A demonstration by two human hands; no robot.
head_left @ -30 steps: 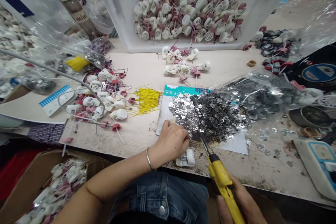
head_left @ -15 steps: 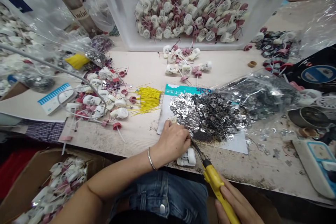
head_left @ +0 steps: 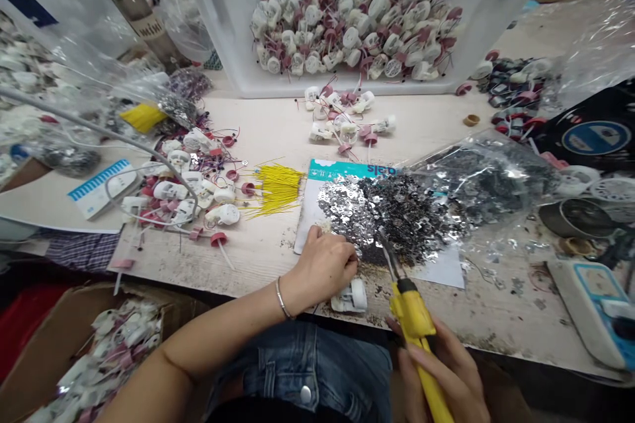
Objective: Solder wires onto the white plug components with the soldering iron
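Observation:
My right hand [head_left: 441,370] is wrapped round the yellow handle of a soldering iron [head_left: 414,317]. The iron's metal tip points up and left, over the near part of a heap of small shiny metal pieces [head_left: 350,205] and dark ones. My left hand [head_left: 327,261] is closed at the heap's near left edge; whatever its fingers pinch is hidden. Just below that hand, a white plastic part with a round end [head_left: 351,296] lies by the table's front edge. Under the heap is a white and teal sheet [head_left: 325,170].
Yellow wires [head_left: 278,189] lie left of the sheet, beside a pile of white and pink parts [head_left: 171,190]. A translucent bin [head_left: 347,87] full of similar parts stands behind. A clear bag [head_left: 501,178] and a white-blue device [head_left: 590,314] are at right; a cardboard box [head_left: 44,350] is lower left.
The soldering iron has swung right and up, its tip moving from beside my left fingers to over the metal pieces. My left hand stays closed in nearly the same place.

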